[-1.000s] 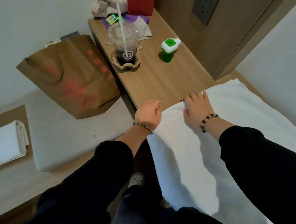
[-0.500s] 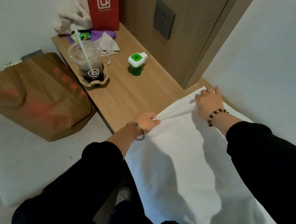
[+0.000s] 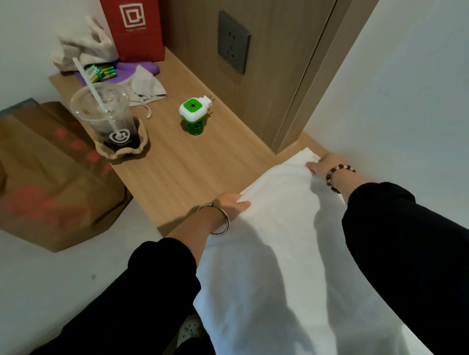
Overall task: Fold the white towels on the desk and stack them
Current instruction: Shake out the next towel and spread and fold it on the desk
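A large white towel (image 3: 282, 256) lies spread over the near end of the wooden desk (image 3: 183, 166) and hangs toward me. My left hand (image 3: 231, 203) pinches its far left corner at the desk's front edge. Over by the wall, my right hand (image 3: 324, 165) grips the far right corner. The towel's far edge is stretched between the two hands, slightly lifted and creased. Both forearms are in black sleeves.
On the desk stand a plastic cup (image 3: 106, 122) with a straw in a cardboard holder, a green and white plug-in device (image 3: 194, 115), a red paper bag (image 3: 133, 24), and cloth and batteries at the back. A brown paper bag (image 3: 44, 178) leans left of the desk.
My hands moved apart from near the towel's middle edge to its two far corners and took hold of them. The view swung right, so the folded towel at the left is out of sight.
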Motion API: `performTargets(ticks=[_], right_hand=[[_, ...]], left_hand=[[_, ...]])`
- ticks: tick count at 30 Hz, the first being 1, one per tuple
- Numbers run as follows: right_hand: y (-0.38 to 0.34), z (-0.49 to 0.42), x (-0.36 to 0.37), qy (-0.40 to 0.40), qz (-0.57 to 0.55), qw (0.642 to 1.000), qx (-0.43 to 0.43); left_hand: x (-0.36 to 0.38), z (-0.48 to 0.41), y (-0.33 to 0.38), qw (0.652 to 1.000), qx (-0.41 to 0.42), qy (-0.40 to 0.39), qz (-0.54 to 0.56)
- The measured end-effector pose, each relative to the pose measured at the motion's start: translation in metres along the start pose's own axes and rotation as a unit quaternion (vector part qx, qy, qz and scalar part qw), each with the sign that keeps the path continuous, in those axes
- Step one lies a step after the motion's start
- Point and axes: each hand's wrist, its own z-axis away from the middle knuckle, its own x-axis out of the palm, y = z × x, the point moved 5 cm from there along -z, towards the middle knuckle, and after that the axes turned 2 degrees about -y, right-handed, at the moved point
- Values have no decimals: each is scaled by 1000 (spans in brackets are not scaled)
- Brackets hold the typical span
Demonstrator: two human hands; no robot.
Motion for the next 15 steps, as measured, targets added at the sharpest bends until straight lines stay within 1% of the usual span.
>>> performTargets(ticks=[2,4,5,6,8,9,10,12,15], right_hand=[[2,-4,-5,-29,-10,1000,2],[3,-3,-14,-48,-9,999,-3],[2,-2,-18,-56,6,998,-11],[2,-3,-23,-59,21,998,-21],[4,-6,-29,-67,6,998,-16],[6,-9,-29,-68,-7,997,-19],[7,-12,-29,-64,-8,998,-18],[6,-11,-27,-45,-19,999,-2],[2,-9,-23,2,15,1000,17]], left_hand=[[1,-1,-7,997,-25,-35,58],[4,3,-9,986,-35,-92,133],[5,5,-9,980,-36,-108,165],[7,5,-10,974,-41,-114,192],[7,4,-8,970,-73,-91,214],[6,3,-5,975,-84,-74,193],[5,0,0,985,-82,-58,141],[3,-6,10,998,-40,2,40],[2,-11,16,998,3,70,-1]])
